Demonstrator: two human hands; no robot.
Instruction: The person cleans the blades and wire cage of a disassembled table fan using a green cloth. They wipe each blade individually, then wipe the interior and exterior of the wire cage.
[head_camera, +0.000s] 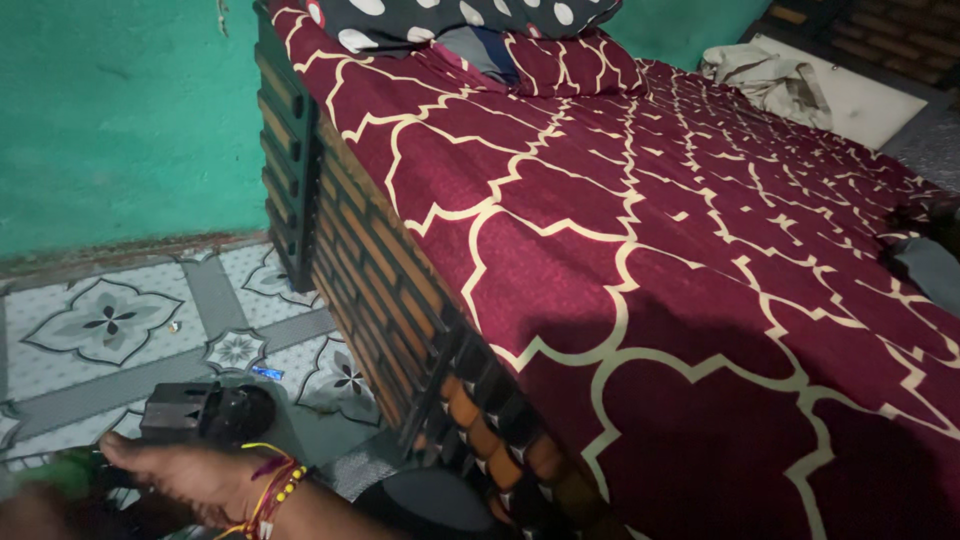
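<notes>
Bedroom floor of grey patterned tiles (110, 320), beside a teal-painted wall (120, 110): contents as follows.

Item one: a squat black plastic box-shaped device (205, 412), resting on the floor at the lower left, just beyond the fingers of the only hand in view. Its long axis runs roughly left to right across the picture, parallel to the forearm below it.

Item two: one hand (175, 470), wearing a yellow and red thread-and-bead wristband (270, 492), reaching leftward along the bottom edge. Which hand it is cannot be told for certain; the forearm enters from the lower right. Fingertips are blurred and partly cut off, so whether they are clenched, slack or gripping something cannot be told. The device lies immediately above the knuckles, near or touching. No second hand shows.

Item three: a dark slatted wooden bed frame (380, 260), right of the device.

Item four: a maroon bedcover with cream lattice pattern (640, 240), spread flat.

Item five: a dark polka-dot pillow (450, 18) at the head.
</notes>
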